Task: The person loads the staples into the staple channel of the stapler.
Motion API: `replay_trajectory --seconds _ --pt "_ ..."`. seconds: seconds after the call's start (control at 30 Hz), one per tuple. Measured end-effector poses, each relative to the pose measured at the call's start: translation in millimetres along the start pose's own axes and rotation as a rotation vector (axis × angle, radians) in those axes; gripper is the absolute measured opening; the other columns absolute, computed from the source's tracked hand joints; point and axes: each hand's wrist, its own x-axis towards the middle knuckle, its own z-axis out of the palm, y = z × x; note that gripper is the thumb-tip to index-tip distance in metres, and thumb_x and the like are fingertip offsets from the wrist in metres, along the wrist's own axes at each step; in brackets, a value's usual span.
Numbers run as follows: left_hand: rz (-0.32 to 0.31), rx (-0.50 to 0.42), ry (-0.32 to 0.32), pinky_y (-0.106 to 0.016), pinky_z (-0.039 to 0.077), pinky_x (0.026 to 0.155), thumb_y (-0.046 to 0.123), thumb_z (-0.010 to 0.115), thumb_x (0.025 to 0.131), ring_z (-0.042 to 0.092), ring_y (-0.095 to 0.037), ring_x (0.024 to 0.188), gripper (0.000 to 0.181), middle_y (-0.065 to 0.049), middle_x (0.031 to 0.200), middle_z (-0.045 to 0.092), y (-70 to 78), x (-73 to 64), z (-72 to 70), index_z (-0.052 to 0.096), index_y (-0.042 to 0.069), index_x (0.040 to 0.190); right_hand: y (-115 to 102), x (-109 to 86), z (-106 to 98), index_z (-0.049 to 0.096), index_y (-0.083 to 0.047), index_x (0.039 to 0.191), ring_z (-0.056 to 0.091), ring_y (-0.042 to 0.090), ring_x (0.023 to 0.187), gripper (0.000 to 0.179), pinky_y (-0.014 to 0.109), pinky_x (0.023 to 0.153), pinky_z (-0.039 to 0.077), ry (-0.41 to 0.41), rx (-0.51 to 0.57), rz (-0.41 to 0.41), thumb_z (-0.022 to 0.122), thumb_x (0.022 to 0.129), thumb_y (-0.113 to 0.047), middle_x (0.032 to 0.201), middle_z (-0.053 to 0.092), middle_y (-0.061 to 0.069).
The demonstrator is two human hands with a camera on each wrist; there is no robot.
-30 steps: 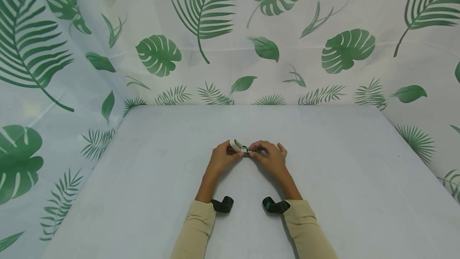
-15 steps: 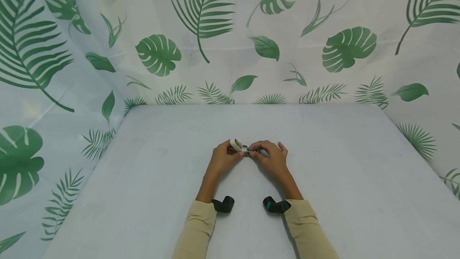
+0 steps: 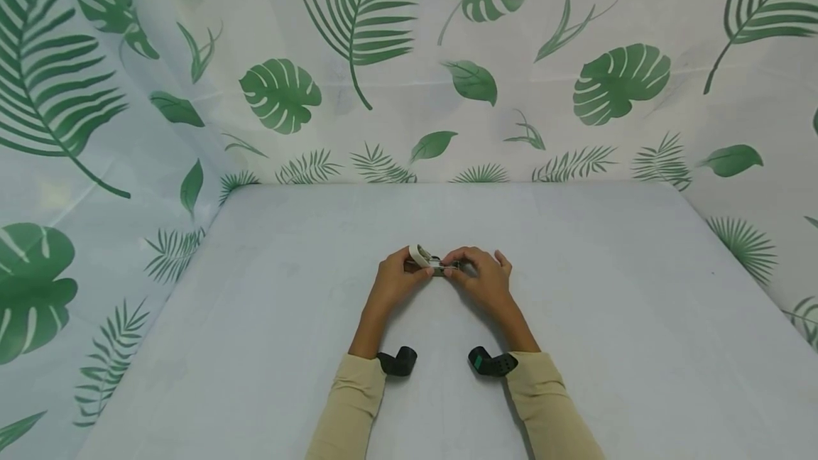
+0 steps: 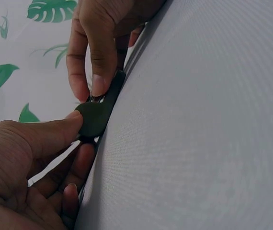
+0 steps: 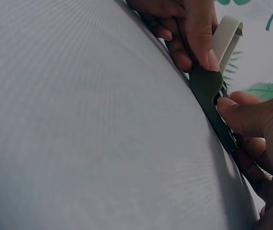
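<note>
A small stapler (image 3: 438,272) with a dark green base and a cream cover (image 5: 226,40) lies low at the table surface, between both hands. Its cover is swung up, so the metal magazine shows in the head view. My left hand (image 3: 395,284) grips the hinge end, thumb pressed on the rounded side of the green base (image 4: 94,119). From the other side my right hand (image 3: 483,279) pinches the front part at the magazine with thumb and fingers. Whether a staple strip is between the right fingertips, I cannot tell. The fingers hide much of the magazine.
The hands work over a table (image 3: 275,318) covered in white cloth. Behind it and at both sides hangs a white curtain (image 3: 390,112) printed with green leaves. A black wrist camera (image 3: 399,362) sits on the left wrist, another camera (image 3: 491,362) on the right.
Both hands keep their hold on the stapler. The right fingertips shift very slightly along the magazine; the head view tilts a little.
</note>
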Motion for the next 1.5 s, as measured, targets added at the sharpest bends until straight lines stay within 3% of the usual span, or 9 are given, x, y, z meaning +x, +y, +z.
replay_trajectory --seconds 0.83,1.5 --pt "-0.011 -0.001 -0.004 -0.032 0.048 0.075 0.022 0.07 0.079 0.062 -0.015 0.081 0.028 -0.005 0.092 0.066 -0.6 2.5 -1.1 0.062 0.01 0.104 3.8 3.5 0.1 0.065 -0.022 0.084 0.057 0.016 0.096 0.011 0.054 0.099 0.004 -0.025 0.028 0.031 0.072 0.076 -0.022 0.092 0.066 -0.005" --pt "-0.02 -0.029 -0.048 -0.034 0.046 0.08 0.026 0.068 0.081 0.062 -0.014 0.087 0.029 -0.003 0.098 0.065 -2.9 0.0 -4.3 0.06 0.012 0.105 7.2 1.5 -1.5 0.061 -0.017 0.088 0.056 0.018 0.097 0.018 0.054 0.1 0.004 -0.028 0.069 0.047 0.074 0.074 -0.02 0.09 0.066 -0.002"
